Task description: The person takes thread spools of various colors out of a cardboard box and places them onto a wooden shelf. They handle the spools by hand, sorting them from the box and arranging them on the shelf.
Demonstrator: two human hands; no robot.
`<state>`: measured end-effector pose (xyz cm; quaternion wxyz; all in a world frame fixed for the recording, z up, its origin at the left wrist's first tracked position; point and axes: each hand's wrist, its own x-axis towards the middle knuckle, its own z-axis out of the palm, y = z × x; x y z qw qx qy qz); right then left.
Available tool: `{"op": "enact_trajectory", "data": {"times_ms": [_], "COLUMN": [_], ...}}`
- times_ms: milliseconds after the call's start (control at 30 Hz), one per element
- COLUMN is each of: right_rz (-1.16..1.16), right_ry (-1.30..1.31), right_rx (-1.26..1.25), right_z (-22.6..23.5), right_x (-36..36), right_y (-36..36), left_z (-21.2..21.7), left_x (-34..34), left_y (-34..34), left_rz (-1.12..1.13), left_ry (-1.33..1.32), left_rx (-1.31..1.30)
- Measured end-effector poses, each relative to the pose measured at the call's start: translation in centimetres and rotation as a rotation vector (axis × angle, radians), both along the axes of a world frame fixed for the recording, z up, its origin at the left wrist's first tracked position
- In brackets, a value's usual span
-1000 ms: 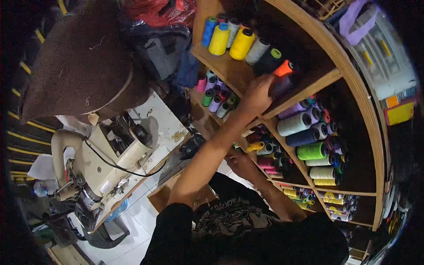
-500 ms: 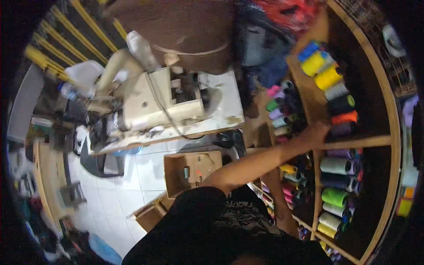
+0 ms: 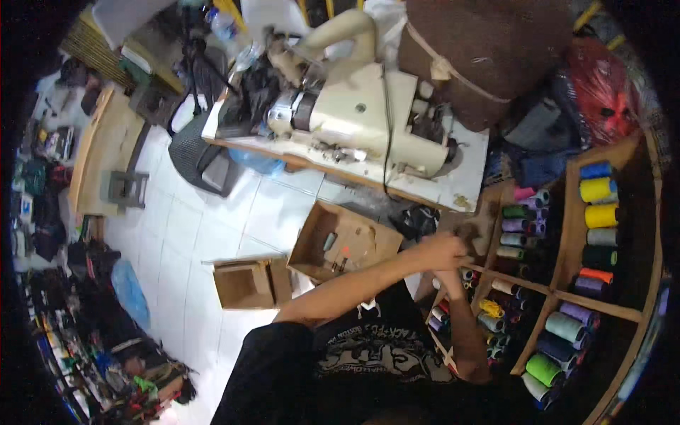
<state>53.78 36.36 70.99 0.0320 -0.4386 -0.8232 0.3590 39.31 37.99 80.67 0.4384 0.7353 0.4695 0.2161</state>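
Observation:
My left hand (image 3: 440,251) is closed, its arm stretched across in front of my dark shirt. Close below it, my right hand (image 3: 448,275) meets it, its fingers mostly hidden. Anything held between them is too small or too covered to make out. Both hands are over the near left edge of a wooden thread rack (image 3: 598,306), whose compartments hold thread spools in many colours. Yellow spools (image 3: 601,215) lie in the upper right compartment, and a bright green spool (image 3: 544,370) lies in the one below.
A cream sewing machine (image 3: 354,113) stands on a white table (image 3: 464,191) ahead. On the tiled floor are an open cardboard box (image 3: 379,244) with a small spool inside and a smaller box (image 3: 244,287). A black chair (image 3: 205,159) and a cluttered shelf (image 3: 71,319) are to the left.
My left hand has drawn back from the rack's compartment to the rack's near left edge. My right hand has come up to meet it. The view has swung left.

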Motion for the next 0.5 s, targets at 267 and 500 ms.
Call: {"op": "enact_trajectory", "data": {"times_ms": [267, 500], "right_rz": [0.553, 0.661], "right_ry": [-0.381, -0.582], "right_rx": [-0.453, -0.350], "right_z": [-19.9, -43.8], "right_x": [-10.3, -21.1], "right_y": [-4.7, -7.4], "left_z": [-22.5, -52.1], "left_x": [-11.6, -17.0], "left_y": [-15.2, -24.7], "left_rz": [0.686, 1.033], "left_ry": [0.005, 0.261], "left_rx": [-0.288, -0.847]}}
